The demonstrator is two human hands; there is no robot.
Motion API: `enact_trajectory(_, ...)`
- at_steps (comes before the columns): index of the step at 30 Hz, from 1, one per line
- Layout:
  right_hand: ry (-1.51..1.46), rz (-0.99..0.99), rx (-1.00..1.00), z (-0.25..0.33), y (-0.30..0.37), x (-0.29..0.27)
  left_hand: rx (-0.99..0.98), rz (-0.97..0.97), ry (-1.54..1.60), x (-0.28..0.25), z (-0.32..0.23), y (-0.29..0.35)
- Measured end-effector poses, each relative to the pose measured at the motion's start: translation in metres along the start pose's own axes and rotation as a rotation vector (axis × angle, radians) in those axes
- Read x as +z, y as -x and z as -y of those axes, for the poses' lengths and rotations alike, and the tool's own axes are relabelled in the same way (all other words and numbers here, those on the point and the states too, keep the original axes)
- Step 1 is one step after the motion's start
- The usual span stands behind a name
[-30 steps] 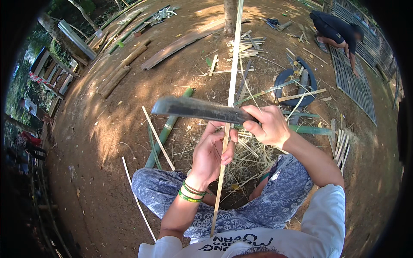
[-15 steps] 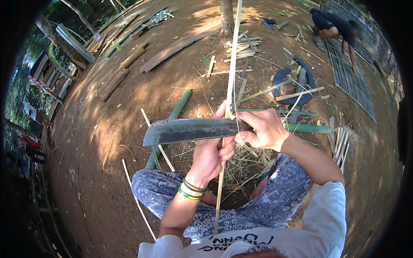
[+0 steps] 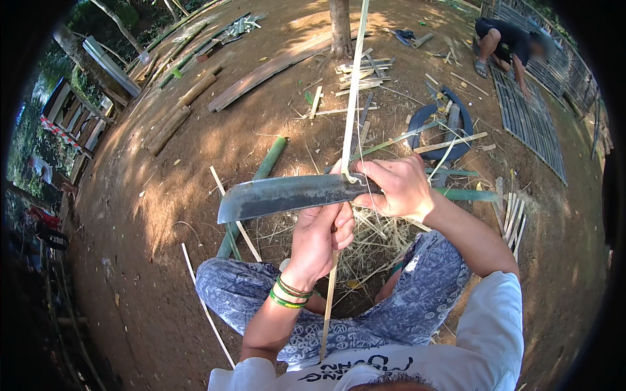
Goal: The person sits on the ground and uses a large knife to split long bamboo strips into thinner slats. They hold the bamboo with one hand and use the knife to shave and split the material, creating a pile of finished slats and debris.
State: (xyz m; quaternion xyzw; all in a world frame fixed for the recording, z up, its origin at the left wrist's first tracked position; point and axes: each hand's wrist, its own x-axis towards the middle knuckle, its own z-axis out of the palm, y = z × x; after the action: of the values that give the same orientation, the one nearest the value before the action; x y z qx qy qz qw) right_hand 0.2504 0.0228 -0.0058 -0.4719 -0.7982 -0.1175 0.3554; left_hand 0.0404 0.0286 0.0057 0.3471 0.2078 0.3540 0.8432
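Note:
My right hand (image 3: pixel 399 189) is closed around the base of a machete (image 3: pixel 287 198), whose broad dark blade points left across my body. A long pale bamboo strip (image 3: pixel 355 98) runs away from me and crosses the blade near its base. My left hand (image 3: pixel 319 241), with bands on its wrist, grips the strip just on the near side of the blade. The strip's near end (image 3: pixel 328 313) comes down towards my shirt. A thin curled shaving (image 3: pixel 355 177) hangs at the blade beside my right fingers. The machete's handle is mostly hidden in my right hand.
Shavings (image 3: pixel 372 251) lie between my crossed legs. Around me are green bamboo poles (image 3: pixel 268 159), split strips (image 3: pixel 514 221), a dark ring-shaped object (image 3: pixel 464 120) and a tree trunk (image 3: pixel 340 32). Far right, another person (image 3: pixel 512 42) bends over a slatted bamboo panel (image 3: pixel 531 124).
My left fingers, which showed beyond the blade, are now mostly below it. The shaving at the blade has a larger curl. The other person has shifted posture.

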Motion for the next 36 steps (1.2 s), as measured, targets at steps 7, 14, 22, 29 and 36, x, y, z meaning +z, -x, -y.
enact_trajectory(7,0.061,-0.028,0.016,-0.013,-0.003,-0.007,-0.018,-0.019,-0.014,0.0,0.005,0.007)
enact_trajectory(14,0.143,0.008,-0.002,-0.019,-0.005,-0.014,-0.013,0.009,-0.021,-0.002,0.001,0.01)
enact_trajectory(22,0.024,-0.189,0.456,-0.079,-0.023,-0.053,-0.148,0.065,-0.127,-0.015,0.017,0.045)
enact_trajectory(29,-0.335,-0.173,0.505,-0.051,-0.006,-0.034,-0.092,0.025,0.077,-0.029,-0.002,0.013)
enact_trajectory(36,-0.222,-0.023,0.113,0.0,-0.002,-0.004,-0.017,0.069,-0.001,-0.02,-0.009,-0.009)
